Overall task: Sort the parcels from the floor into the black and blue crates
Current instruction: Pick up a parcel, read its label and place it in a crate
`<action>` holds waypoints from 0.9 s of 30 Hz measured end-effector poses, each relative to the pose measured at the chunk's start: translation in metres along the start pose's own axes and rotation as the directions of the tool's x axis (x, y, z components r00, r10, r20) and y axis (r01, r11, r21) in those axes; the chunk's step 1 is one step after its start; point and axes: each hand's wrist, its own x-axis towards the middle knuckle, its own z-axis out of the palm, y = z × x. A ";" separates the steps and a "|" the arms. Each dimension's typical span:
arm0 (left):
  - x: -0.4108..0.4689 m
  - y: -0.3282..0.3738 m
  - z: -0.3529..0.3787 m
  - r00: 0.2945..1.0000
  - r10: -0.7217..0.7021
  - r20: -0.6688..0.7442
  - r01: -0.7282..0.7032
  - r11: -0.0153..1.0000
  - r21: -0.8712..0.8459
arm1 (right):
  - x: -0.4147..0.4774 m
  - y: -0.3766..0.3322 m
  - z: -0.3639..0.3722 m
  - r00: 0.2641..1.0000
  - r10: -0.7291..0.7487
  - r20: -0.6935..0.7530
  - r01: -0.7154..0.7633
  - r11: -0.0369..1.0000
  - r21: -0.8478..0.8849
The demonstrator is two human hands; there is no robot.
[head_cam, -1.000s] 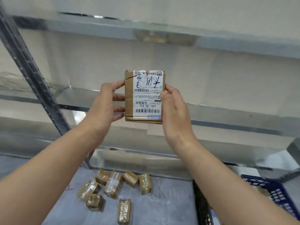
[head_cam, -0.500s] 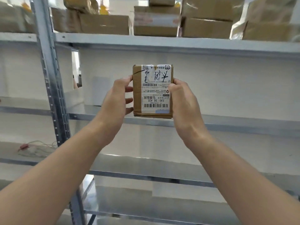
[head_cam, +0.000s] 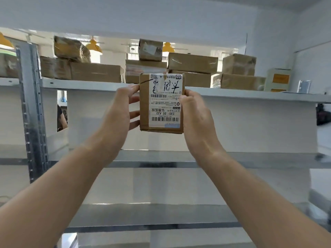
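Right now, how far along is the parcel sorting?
Nothing shows as done: no crate is in view. In hand: the left hand and right hand grip one parcel, label facing the camera, before a shelf of boxes. Left: placing it in a crate.

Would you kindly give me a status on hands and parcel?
Left hand and right hand both gripping parcel. Held upright before shelf. No obstruction seen.
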 end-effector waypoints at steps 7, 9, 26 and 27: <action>-0.021 0.011 0.057 1.000 -0.014 0.011 0.014 1.000 -0.018 | -0.012 -0.015 -0.060 1.000 0.003 -0.023 -0.004 1.000 -0.026; -0.030 0.013 0.080 1.000 -0.025 0.016 0.025 0.999 -0.039 | -0.015 -0.019 -0.083 0.999 0.011 -0.030 -0.012 0.999 -0.041; -0.074 -0.013 0.245 0.901 -0.085 0.424 0.163 0.975 -0.150 | -0.089 -0.037 -0.251 0.909 0.026 -0.415 -0.153 0.949 -0.276; -0.076 -0.018 0.252 0.886 -0.097 0.454 0.190 0.968 -0.164 | -0.096 -0.039 -0.256 0.895 0.020 -0.446 -0.169 0.940 -0.295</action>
